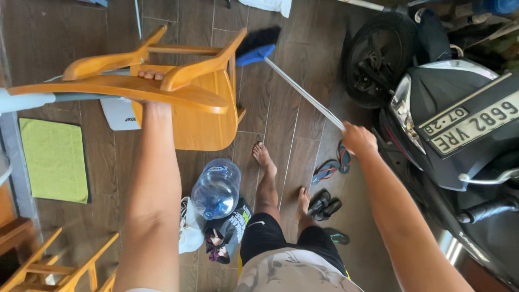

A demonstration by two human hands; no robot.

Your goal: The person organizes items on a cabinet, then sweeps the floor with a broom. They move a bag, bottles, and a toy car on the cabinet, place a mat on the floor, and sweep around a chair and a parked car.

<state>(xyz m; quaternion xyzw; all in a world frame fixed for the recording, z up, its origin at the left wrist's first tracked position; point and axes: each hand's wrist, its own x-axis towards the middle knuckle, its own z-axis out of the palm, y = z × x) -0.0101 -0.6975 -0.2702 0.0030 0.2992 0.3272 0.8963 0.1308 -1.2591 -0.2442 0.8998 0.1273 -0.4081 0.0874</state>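
We see the left hand (150, 75) clamped around the back rail of a wooden chair (162, 89), fingers curled over the top edge, holding the chair lifted and tipped off the floor. The right hand (358, 138) is closed around the metal handle of a broom (281, 73); the handle runs up and away from that hand toward the chair, and the blue-and-black bristle head lies just beside the chair's raised leg, though we cannot tell whether they touch. The two hands are well apart, one arm stretched to each side.

Below the left hand, near the person's bare feet, stands a large clear water jug (217, 187). Further left of that hand lies a green mat (54, 159). Just under the right hand sit pairs of sandals (330, 170), and to its right stands a dark motor scooter (454, 135).
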